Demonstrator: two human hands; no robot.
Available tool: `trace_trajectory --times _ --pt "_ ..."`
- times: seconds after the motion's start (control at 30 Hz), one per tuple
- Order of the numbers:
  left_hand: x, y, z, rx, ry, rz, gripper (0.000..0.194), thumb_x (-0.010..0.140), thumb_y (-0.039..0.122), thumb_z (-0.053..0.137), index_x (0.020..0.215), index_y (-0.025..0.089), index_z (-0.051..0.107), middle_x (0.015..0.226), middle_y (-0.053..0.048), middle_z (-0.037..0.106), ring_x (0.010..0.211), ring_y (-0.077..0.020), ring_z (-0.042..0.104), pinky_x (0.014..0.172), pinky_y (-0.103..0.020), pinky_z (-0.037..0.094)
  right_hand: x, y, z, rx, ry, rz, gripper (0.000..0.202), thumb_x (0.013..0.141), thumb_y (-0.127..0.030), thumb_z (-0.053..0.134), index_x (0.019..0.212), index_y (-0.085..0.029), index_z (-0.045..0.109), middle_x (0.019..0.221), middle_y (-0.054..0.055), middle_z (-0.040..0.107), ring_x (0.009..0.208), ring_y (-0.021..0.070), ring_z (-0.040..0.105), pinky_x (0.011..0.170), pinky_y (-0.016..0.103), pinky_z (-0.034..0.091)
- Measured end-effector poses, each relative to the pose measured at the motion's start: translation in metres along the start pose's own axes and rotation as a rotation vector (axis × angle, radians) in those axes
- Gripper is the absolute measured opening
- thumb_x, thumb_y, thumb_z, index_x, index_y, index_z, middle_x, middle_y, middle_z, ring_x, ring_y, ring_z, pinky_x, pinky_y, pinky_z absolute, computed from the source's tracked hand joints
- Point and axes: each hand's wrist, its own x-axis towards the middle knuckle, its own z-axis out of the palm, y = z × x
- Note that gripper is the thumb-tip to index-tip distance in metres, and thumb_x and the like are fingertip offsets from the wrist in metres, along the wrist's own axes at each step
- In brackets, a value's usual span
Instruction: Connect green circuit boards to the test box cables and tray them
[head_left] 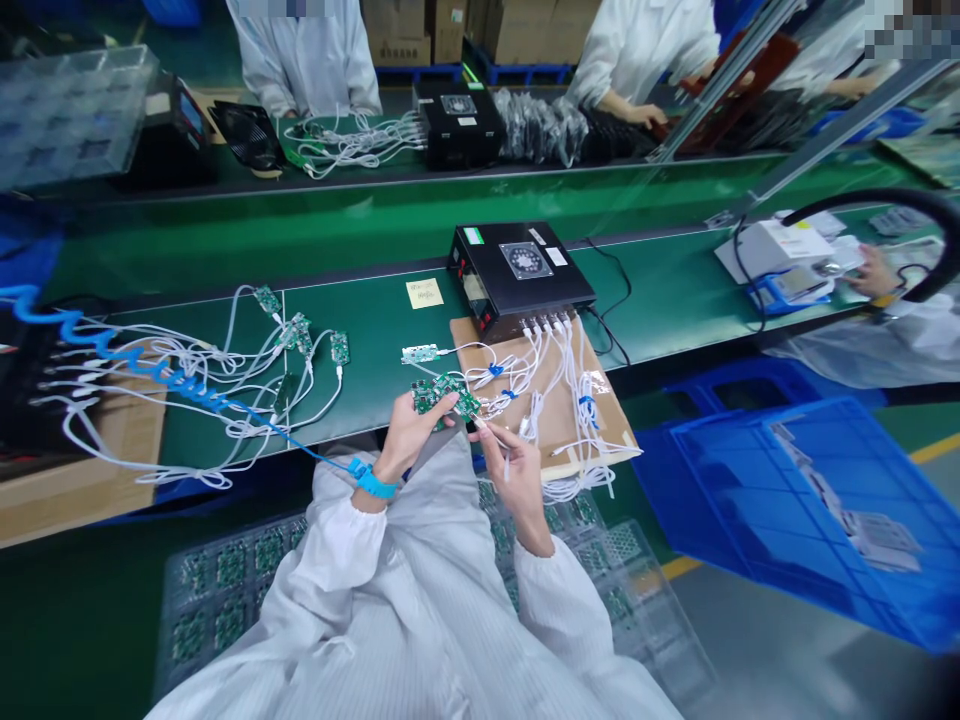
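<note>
My left hand (409, 432) grips green circuit boards (444, 396) above the front edge of the bench; how many boards it holds I cannot tell. Around that wrist runs a blue wrist strap (373, 482) with a coiled blue cord. In my right hand (515, 465), pinched between the fingers, is the end of a white cable (489, 431), held against the right end of the boards. Just beyond lies a small board (420, 353) on a white cable. A black box with a fan grille (526, 262) stands behind, with several white cables plugged into its front.
White cables and boards (298, 334) lie on the bench at left. Cardboard (600, 420) carries bundled cables. Below are trays of boards (225, 575) and a blue bin (795, 500) at right. A yellow note (424, 293) lies on the bench. Co-workers sit opposite and at right.
</note>
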Motion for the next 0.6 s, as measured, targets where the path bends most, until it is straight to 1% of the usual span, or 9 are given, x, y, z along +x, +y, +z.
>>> trace_trajectory --times 0.17,0.27,0.33,0.37,0.43,0.5,0.53,0.6 --pt "-0.003 0.004 0.003 0.067 -0.049 0.018 0.039 0.079 0.05 0.082 0.071 0.015 0.068 0.065 -0.003 0.068 0.062 -0.0137 0.063 0.062 -0.024 0.048 -0.002 -0.001 -0.002 -0.017 -0.021 0.011 0.05 0.089 -0.059 0.068 0.108 -0.014 0.081 0.083 0.009 0.078 0.06 0.0156 0.057 0.054 0.027 0.046" --pt "-0.004 0.005 0.005 0.058 -0.075 0.004 0.038 0.079 0.05 0.083 0.071 0.015 0.068 0.065 -0.002 0.068 0.061 -0.0133 0.063 0.061 -0.024 0.048 -0.001 0.003 -0.004 -0.008 -0.027 0.039 0.052 0.09 -0.06 0.066 0.111 -0.014 0.08 0.081 0.008 0.078 0.054 0.014 0.054 0.049 0.026 0.043" --pt "-0.003 0.005 0.006 0.053 -0.083 0.003 0.039 0.078 0.05 0.083 0.07 0.016 0.068 0.065 -0.002 0.068 0.06 -0.0132 0.062 0.061 -0.025 0.048 0.0 0.004 -0.005 -0.008 -0.035 0.036 0.052 0.091 -0.059 0.066 0.112 -0.014 0.08 0.084 0.009 0.079 0.055 0.0151 0.057 0.05 0.027 0.046" --pt "-0.003 0.005 0.006 0.057 -0.081 0.008 0.038 0.078 0.05 0.083 0.07 0.016 0.068 0.065 -0.002 0.068 0.06 -0.0133 0.062 0.061 -0.025 0.048 0.0 0.004 -0.006 -0.016 -0.042 0.025 0.051 0.091 -0.059 0.066 0.112 -0.015 0.08 0.087 0.009 0.079 0.06 0.0172 0.062 0.054 0.029 0.05" --pt "-0.004 0.004 0.007 0.066 -0.068 0.025 0.037 0.08 0.049 0.082 0.069 0.016 0.068 0.065 -0.003 0.069 0.062 -0.0136 0.063 0.063 -0.025 0.048 0.0 0.0 -0.008 -0.061 -0.037 -0.012 0.047 0.091 -0.056 0.066 0.112 -0.016 0.08 0.098 0.01 0.08 0.079 0.0228 0.071 0.07 0.032 0.057" --pt "-0.005 0.003 0.008 0.064 -0.051 0.046 0.036 0.082 0.047 0.08 0.07 0.016 0.069 0.065 -0.003 0.069 0.063 -0.0137 0.063 0.065 -0.025 0.049 -0.001 -0.006 -0.011 -0.132 -0.004 -0.042 0.044 0.091 -0.053 0.067 0.112 -0.017 0.081 0.108 0.011 0.08 0.096 0.0266 0.074 0.083 0.035 0.059" --pt "-0.006 0.003 0.008 0.061 -0.047 0.054 0.035 0.083 0.047 0.079 0.07 0.015 0.069 0.066 -0.003 0.069 0.064 -0.0136 0.063 0.066 -0.025 0.049 -0.001 -0.01 -0.013 -0.162 0.011 -0.047 0.043 0.091 -0.053 0.067 0.112 -0.018 0.081 0.111 0.011 0.079 0.099 0.0274 0.074 0.085 0.035 0.059" --pt "-0.008 0.003 0.01 0.056 -0.042 0.067 0.035 0.085 0.046 0.078 0.07 0.015 0.07 0.065 -0.003 0.069 0.064 -0.0133 0.063 0.066 -0.025 0.048 -0.002 -0.016 -0.016 -0.185 0.01 -0.032 0.043 0.091 -0.053 0.066 0.111 -0.017 0.081 0.11 0.011 0.079 0.095 0.0274 0.074 0.078 0.034 0.06"
